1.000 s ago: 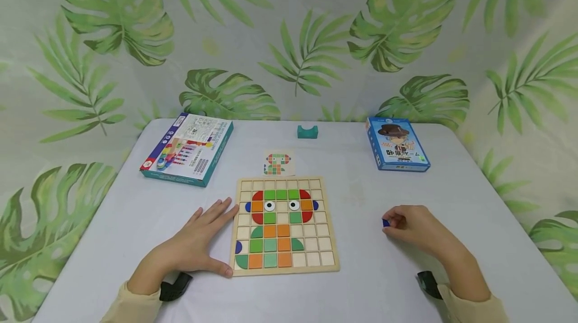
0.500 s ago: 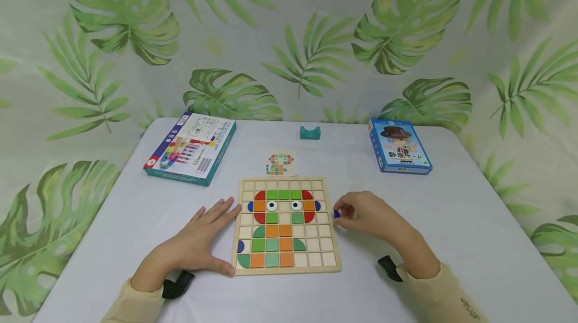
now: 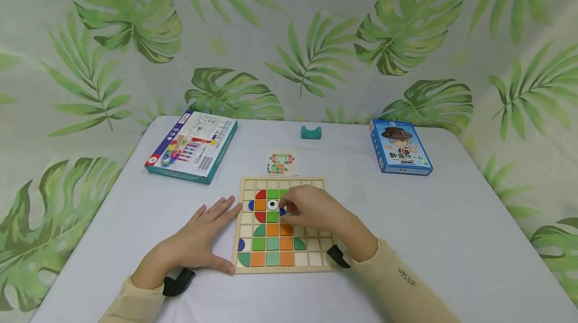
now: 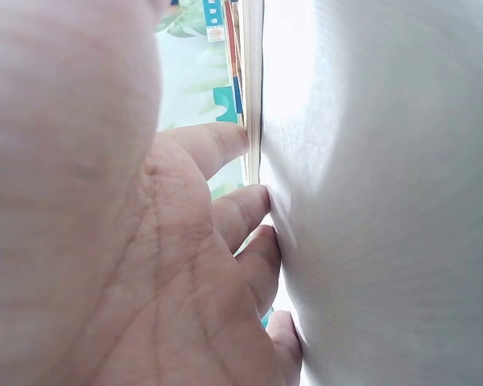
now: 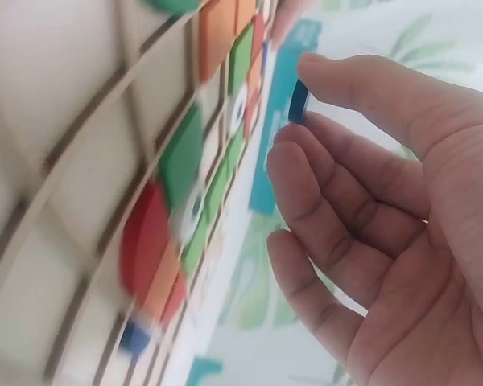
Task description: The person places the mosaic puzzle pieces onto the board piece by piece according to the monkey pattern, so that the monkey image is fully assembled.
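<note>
My right hand (image 3: 311,207) is over the upper middle of the wooden grid board (image 3: 293,269), pinching a small blue half-round tile (image 5: 299,101) between thumb and fingertip. That hand hides the right part of the tile pattern in the head view. My left hand (image 3: 194,243) lies on the table with fingers spread, thumb and index fingertip at the board's left edge. Coloured tiles on the board form a figure: a white eye tile (image 3: 273,204), a red quarter-round tile (image 3: 261,195), orange and green squares, and a blue half-round at the lower left (image 3: 241,245).
A picture card (image 3: 282,163) with a similar pattern lies just behind the board. Farther back stands a teal block with a curved notch (image 3: 311,134). A flat toy box (image 3: 191,147) is at the back left, a blue game box (image 3: 402,147) at the back right.
My right hand has carried the blue tile leftward from the bare table on the right to over the board. The left hand has stayed at the board's left edge.
</note>
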### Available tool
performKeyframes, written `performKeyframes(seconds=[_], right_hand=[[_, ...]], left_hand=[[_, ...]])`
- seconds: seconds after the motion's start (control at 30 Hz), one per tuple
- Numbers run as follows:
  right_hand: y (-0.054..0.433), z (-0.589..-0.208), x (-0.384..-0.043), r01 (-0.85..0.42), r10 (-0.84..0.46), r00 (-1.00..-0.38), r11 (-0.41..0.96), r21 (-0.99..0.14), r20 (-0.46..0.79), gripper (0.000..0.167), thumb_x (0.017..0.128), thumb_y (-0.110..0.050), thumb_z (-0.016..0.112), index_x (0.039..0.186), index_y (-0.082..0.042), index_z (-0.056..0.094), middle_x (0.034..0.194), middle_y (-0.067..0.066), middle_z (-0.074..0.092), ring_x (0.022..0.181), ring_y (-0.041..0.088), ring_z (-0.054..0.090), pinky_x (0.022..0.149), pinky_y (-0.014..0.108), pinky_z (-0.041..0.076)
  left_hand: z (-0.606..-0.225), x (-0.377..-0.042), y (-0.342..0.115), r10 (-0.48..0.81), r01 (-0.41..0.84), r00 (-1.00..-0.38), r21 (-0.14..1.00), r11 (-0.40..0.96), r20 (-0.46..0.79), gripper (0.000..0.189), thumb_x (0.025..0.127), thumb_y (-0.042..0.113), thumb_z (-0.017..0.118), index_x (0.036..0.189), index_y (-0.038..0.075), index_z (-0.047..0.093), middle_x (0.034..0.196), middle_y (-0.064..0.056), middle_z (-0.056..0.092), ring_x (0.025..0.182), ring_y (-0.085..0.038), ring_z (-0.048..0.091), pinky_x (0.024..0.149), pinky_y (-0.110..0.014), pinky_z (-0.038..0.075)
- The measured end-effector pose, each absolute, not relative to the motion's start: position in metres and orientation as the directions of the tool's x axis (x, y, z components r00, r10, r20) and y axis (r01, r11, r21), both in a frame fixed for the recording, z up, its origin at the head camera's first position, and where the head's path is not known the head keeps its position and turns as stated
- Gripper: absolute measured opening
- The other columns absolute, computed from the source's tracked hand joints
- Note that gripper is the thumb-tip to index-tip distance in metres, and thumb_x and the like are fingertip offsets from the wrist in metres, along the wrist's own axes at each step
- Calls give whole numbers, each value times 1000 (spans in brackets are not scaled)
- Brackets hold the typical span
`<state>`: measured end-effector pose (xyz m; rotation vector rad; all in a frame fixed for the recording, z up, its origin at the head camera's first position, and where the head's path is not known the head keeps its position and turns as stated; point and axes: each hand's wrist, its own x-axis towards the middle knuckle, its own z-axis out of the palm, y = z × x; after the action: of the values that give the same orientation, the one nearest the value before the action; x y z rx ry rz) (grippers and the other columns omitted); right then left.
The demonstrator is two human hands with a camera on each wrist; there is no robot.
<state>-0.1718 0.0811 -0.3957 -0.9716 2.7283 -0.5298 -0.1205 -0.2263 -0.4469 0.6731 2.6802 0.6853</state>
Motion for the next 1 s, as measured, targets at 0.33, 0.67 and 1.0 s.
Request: performKeyframes(seconds=[0.33,0.67,1.0], right_hand=[[36,-406,-177,-640,-715,-691,675,-367,-111,21,97,-32,82,108,-14,81,87,-7,69,78,7,57,73,16,52],[8,-415,-170,-701,-757,-642,643,-309,-120,24,95,-36,84,107,-15,81,79,-11,63,74,4,55,67,12,46],[-2,-416,-167,-718,-771,-630,624,-308,-93,23,95,-36,84,105,-16,81,79,-11,60,72,3,52,64,12,42]], left_hand=[[-446,-121,-227,512,371,-844,517,771,-158,134,66,75,91,172,21,29,181,-13,19,167,-44,16,131,-76,9],[-445,-119,-229,523,380,-839,527,761,-151,134,66,76,89,172,20,29,181,-13,19,168,-43,15,130,-76,9],[-444,-119,-229,527,382,-839,540,750,-139,132,66,74,90,171,18,32,181,-13,20,168,-43,15,130,-77,8]])
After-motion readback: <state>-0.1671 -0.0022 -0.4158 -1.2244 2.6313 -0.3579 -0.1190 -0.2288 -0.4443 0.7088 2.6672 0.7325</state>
